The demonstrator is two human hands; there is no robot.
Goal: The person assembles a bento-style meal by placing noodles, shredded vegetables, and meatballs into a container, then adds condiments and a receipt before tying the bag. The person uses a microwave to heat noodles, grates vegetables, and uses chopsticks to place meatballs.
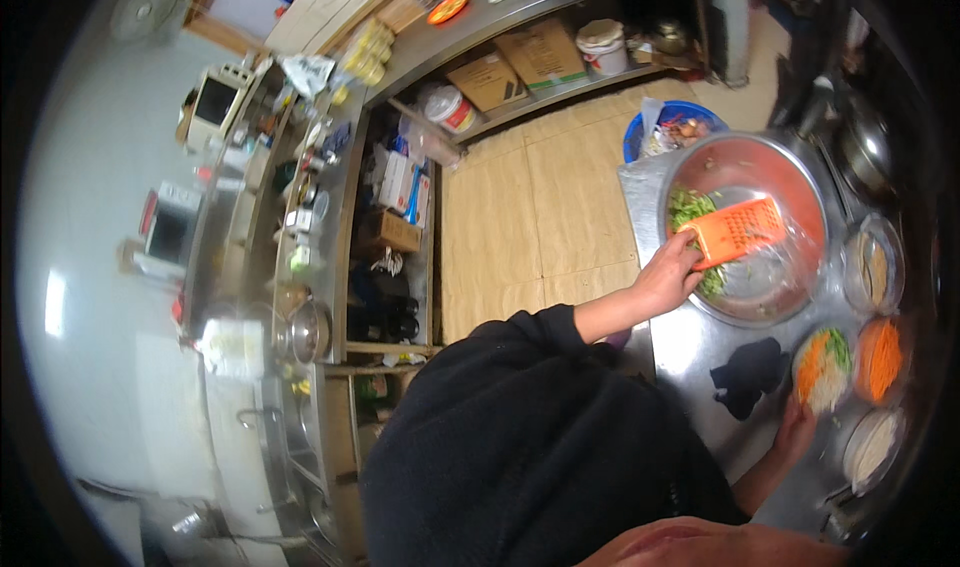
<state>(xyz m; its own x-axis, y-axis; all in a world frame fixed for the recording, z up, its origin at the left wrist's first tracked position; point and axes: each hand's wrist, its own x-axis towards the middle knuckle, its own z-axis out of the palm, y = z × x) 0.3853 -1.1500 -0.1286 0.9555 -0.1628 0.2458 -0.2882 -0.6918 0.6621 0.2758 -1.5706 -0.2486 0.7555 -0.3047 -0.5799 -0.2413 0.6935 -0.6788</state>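
Observation:
An orange grater [740, 231] is held by one end in my left hand [671, 270], its fingers closed on the edge. It lies slanted over a large steel mixing bowl [690, 297], where green shreds [690, 207] gather along the side near my hand. My right hand [795, 425] grips the near side of a small bowl of shredded vegetables [824, 370], with orange, green and whitish strips in it. That hand's fingers are partly hidden by the bowl. A black crumpled cloth or glove [748, 377] lies on the steel counter [690, 352] between my hands.
Beside the small bowl stand a container of orange shreds [880, 360], a container of pale food [873, 449] and another clear container [874, 265]. A blue basin [632, 139] with scraps sits beyond the mixing bowl. Steel shelving [540, 12] with boxes and buckets borders the tiled floor [530, 207].

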